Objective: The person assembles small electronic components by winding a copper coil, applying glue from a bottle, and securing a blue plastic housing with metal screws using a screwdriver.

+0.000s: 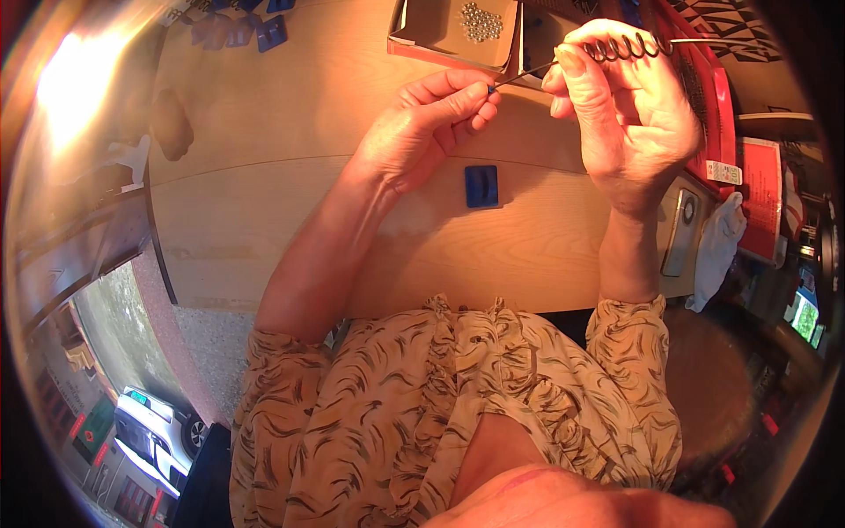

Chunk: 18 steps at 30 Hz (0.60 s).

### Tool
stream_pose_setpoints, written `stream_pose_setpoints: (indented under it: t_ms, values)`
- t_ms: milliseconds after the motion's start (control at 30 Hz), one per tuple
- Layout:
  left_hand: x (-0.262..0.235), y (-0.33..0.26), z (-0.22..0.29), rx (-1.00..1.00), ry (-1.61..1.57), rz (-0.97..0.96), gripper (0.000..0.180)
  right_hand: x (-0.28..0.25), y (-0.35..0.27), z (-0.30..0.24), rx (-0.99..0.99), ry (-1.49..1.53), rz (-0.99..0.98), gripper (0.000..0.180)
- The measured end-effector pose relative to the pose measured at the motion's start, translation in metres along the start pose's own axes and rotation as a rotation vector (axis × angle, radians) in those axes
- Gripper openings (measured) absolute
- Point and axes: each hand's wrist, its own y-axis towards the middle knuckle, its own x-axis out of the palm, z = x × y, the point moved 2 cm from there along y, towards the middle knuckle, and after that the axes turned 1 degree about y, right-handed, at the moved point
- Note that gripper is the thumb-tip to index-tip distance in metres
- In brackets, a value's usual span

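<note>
A black coiled cord (625, 47) runs across the raised fingers of my right hand (629, 123). From the coil a thin, dark straight end slants down to the left, between my two hands. My left hand (431, 119) pinches the tip of that end between thumb and fingers, where a tiny blue spot shows. The thumb and forefinger of my right hand close on the cord near the coil's left side. Below the hands, a blue square piece (481, 187) with a darker slot lies on the wooden table (370, 255).
An open cardboard box (431, 40) with small shiny balls (481, 23) stands at the far edge. Several blue pieces (271, 33) lie at the far left. Red packaging (717, 114), a flat phone-like device (679, 233) and a white plastic bag (717, 255) line the right side.
</note>
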Motion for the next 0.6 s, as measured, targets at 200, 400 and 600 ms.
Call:
stream_pose_setpoints:
  t_ms: [200, 400, 600]
  values:
    - [-0.001, 0.001, 0.000, -0.008, -0.038, -0.003, 0.014, -0.002, 0.001, 0.001, -0.008, 0.024, 0.011, 0.011]
    - [0.001, -0.001, 0.001, 0.001, -0.026, 0.002, 0.016, -0.012, 0.000, -0.011, -0.031, 0.006, 0.032, 0.012]
    - [0.001, 0.004, -0.004, -0.029, -0.033, -0.009, 0.016, -0.024, -0.004, -0.003, -0.124, 0.068, 0.145, 0.015]
